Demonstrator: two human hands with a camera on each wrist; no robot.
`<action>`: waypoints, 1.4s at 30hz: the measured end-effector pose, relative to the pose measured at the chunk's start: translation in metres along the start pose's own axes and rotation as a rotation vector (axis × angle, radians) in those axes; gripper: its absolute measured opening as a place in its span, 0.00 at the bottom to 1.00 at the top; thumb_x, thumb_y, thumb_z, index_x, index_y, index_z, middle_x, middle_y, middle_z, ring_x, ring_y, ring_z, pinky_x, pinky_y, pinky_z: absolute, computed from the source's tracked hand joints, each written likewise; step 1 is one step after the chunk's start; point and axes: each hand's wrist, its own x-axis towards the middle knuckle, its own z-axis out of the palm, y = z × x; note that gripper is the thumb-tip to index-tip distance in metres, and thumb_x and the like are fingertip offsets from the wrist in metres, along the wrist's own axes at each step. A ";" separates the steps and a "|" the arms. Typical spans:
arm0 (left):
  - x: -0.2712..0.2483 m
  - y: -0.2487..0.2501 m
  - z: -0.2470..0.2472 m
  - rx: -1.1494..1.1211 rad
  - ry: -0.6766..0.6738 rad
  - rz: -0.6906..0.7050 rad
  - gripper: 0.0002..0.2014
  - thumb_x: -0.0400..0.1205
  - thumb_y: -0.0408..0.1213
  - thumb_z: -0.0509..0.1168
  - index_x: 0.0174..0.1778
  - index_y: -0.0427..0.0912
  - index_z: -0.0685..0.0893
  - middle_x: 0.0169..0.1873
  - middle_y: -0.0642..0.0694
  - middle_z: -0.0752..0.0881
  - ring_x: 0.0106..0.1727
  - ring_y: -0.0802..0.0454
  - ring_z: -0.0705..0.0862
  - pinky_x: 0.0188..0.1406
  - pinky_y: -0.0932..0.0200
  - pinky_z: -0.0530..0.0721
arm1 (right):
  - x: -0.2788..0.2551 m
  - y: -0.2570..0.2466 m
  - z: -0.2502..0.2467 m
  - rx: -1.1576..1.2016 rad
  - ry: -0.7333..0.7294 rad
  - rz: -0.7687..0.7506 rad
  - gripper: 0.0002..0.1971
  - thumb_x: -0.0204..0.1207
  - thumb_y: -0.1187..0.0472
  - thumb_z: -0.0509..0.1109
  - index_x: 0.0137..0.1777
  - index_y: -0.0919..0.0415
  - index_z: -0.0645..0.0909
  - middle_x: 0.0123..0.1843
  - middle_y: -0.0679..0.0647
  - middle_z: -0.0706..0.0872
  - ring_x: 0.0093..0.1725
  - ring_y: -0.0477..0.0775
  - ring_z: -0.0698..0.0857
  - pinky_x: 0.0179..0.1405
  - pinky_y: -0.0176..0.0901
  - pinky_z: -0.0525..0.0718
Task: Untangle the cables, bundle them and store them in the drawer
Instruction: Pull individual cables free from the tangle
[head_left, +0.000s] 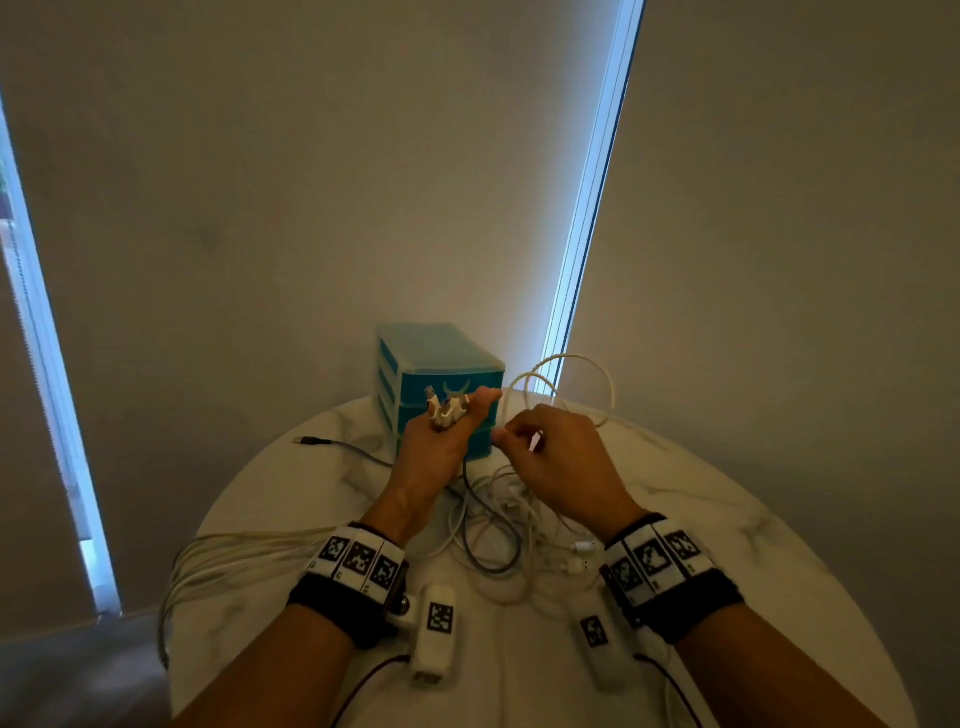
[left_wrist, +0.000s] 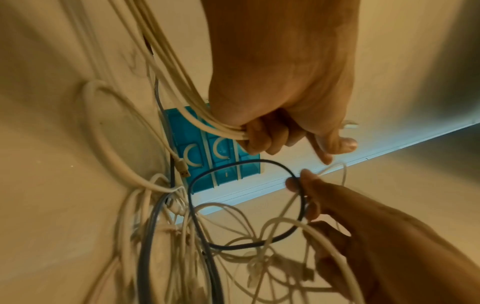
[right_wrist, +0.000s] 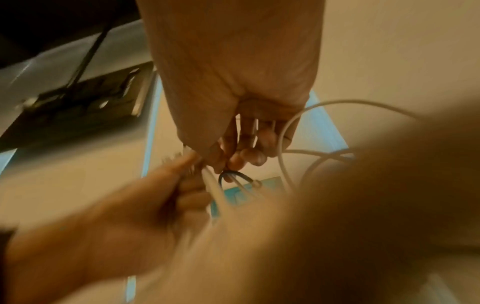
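We see both hands raised over a round white table (head_left: 675, 499), just in front of a small teal drawer unit (head_left: 441, 364) that stands at the table's far edge. All three of its drawers look closed.

The left hand (head_left: 434, 452) is closed around a bundle of white cables (left_wrist: 182, 98); in the left wrist view its fingers (left_wrist: 259, 139) curl round several strands, with the thumb laid forward. From the head view a few plug ends (head_left: 444, 408) stick up out of that fist, in front of the unit's top drawer.

The right hand (head_left: 561, 457) sits just right of the left, also in front of the unit, thumb and fingertips pressed together on thin cable. In the left wrist view it pinches a dark cable (left_wrist: 197, 209) that arcs in a loop before the unit, with a white strand across the same fingers. The right wrist view is blurred, so we cannot tell more of that pinch.

A white loop (head_left: 566, 379) rises above the right hand, just right of the unit. The tangle (head_left: 498, 530) of white and dark cables lies on the table nearer us than the unit, between the wrists. A grey cable (head_left: 343, 447) with a plug end lies left of the unit. More white strands (head_left: 208, 561) trail off the table's left edge.
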 end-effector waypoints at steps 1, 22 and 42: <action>-0.001 -0.001 0.000 0.053 -0.037 -0.034 0.19 0.87 0.59 0.69 0.65 0.51 0.94 0.52 0.54 0.84 0.41 0.67 0.90 0.46 0.73 0.63 | 0.006 0.002 -0.006 0.094 0.054 0.047 0.12 0.87 0.44 0.74 0.50 0.48 0.95 0.42 0.42 0.91 0.39 0.40 0.87 0.43 0.40 0.85; 0.000 -0.002 0.002 0.281 -0.200 0.059 0.19 0.76 0.60 0.81 0.61 0.61 0.95 0.58 0.66 0.93 0.61 0.69 0.89 0.67 0.61 0.87 | 0.029 -0.009 -0.078 1.049 0.120 0.355 0.18 0.96 0.56 0.59 0.66 0.70 0.85 0.55 0.65 0.96 0.59 0.58 0.96 0.63 0.48 0.92; 0.012 -0.002 -0.017 -0.233 -0.167 -0.086 0.14 0.90 0.43 0.66 0.39 0.47 0.86 0.25 0.52 0.64 0.24 0.56 0.56 0.24 0.58 0.53 | 0.006 0.029 -0.043 1.728 -0.025 0.697 0.27 0.89 0.54 0.73 0.82 0.68 0.75 0.73 0.65 0.90 0.72 0.64 0.90 0.79 0.57 0.84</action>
